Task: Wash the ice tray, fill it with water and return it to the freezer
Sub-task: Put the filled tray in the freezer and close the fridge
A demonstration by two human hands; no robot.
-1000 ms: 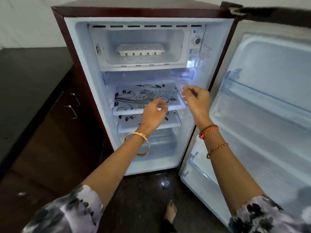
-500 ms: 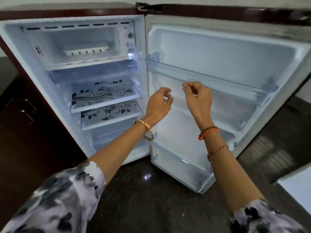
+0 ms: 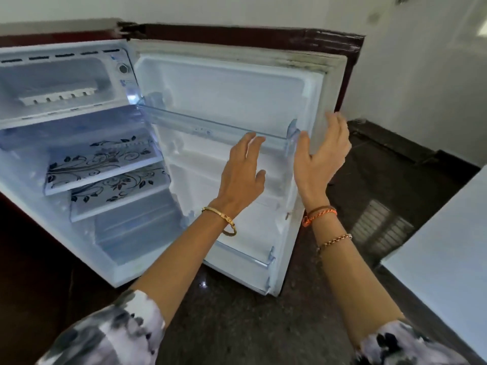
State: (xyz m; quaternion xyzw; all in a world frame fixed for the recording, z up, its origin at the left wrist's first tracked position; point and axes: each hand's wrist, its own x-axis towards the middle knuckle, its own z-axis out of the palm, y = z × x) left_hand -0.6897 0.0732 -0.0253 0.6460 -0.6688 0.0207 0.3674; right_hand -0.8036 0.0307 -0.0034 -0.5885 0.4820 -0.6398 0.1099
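The white ice tray (image 3: 56,96) lies inside the freezer compartment (image 3: 63,75) at the top left of the small open fridge. The fridge door (image 3: 226,106) stands wide open in the middle of the view. My left hand (image 3: 241,171) hovers in front of the door's inner face, fingers spread, holding nothing. My right hand (image 3: 322,151) is raised at the door's outer edge, fingers apart, palm turned toward the edge; whether it touches the door is unclear.
Two floral-printed shelves (image 3: 101,164) sit below the freezer. A clear door rack (image 3: 210,127) crosses the door at hand height, a lower rack (image 3: 245,255) near the floor. A white surface (image 3: 442,246) stands at the right. The floor (image 3: 237,325) is dark stone.
The view has swung right, so the fridge interior now sits at the left. Both hands have left the fridge interior, opened their fingers and moved right to the door, the right one reaching its outer edge.
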